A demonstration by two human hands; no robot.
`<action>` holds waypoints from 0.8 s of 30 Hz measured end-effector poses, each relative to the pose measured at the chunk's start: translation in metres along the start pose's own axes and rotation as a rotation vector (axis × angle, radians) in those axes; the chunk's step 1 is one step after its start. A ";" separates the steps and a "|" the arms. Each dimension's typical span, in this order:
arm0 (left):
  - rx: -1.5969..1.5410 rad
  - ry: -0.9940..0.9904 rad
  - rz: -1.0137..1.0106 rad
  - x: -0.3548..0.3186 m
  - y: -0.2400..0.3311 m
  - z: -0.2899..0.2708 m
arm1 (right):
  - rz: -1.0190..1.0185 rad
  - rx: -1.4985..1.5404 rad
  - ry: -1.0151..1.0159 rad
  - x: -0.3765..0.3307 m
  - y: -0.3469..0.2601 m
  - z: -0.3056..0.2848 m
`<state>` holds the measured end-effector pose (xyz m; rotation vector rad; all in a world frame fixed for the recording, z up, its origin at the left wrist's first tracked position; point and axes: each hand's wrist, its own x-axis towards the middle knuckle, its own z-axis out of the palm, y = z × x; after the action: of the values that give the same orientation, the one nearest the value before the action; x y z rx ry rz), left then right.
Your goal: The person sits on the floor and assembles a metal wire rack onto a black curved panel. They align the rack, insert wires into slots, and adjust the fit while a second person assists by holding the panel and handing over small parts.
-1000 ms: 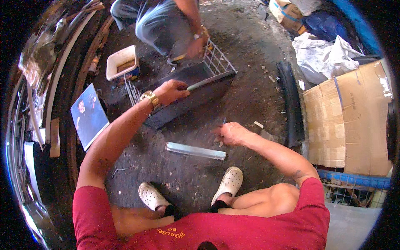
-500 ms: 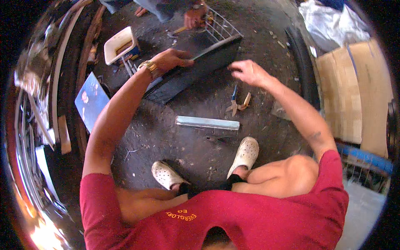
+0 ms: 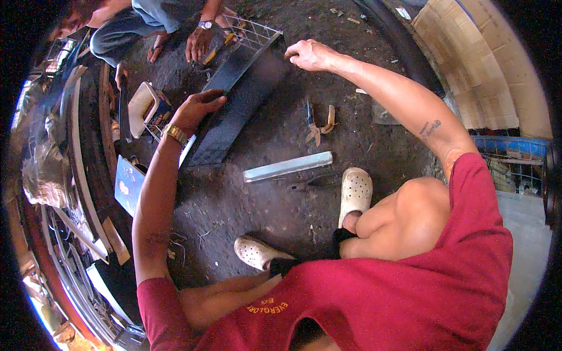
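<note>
- The left hand (image 3: pixel 199 108), a gold watch at its wrist, lies palm down with the fingers curled over the near long edge of the dark metal panel (image 3: pixel 237 111), gripping that edge.
- The right hand (image 3: pixel 307 54) is at the far right corner of the same panel, fingers drawn into a loose fist; whether it pinches the corner or only touches it cannot be told.
- The panel lies on the dirt floor (image 3: pixel 275 205), running diagonally from the person's left toward the wire grid rack (image 3: pixel 252 34) at its far end.
- To handle it well, I judge both hands should keep hold at opposite ends, so the long, thin sheet does not twist or sag, and the fingers should stay clear of its raw edges.
- The panel looks flat, matt and dark grey, with straight folded edges, stiff but thin.
- A short galvanised channel piece (image 3: pixel 288 167), bright and ribbed, lies on the floor between the panel and the pale perforated clogs (image 3: pixel 355 190).
- Pliers (image 3: pixel 319 124) with worn handles lie open just right of the panel.
- Another person's hand (image 3: pixel 198 44) rests near the wire rack.
- Corrugated cardboard (image 3: pixel 474 64) stands at the right.
</note>
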<state>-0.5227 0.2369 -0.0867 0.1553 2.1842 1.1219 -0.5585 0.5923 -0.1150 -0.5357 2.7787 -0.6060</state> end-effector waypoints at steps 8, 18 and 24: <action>0.002 0.018 0.049 -0.001 0.000 0.001 | 0.014 -0.027 -0.055 -0.008 0.018 -0.001; 0.597 0.566 0.252 -0.003 -0.001 0.059 | 0.093 -0.077 -0.096 -0.004 0.026 0.007; 0.527 0.515 0.348 0.000 -0.002 0.048 | 0.002 -0.133 -0.154 -0.018 0.034 0.020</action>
<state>-0.4925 0.2682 -0.1081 0.5438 2.9737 0.7852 -0.5462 0.6215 -0.1445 -0.5804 2.6851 -0.3648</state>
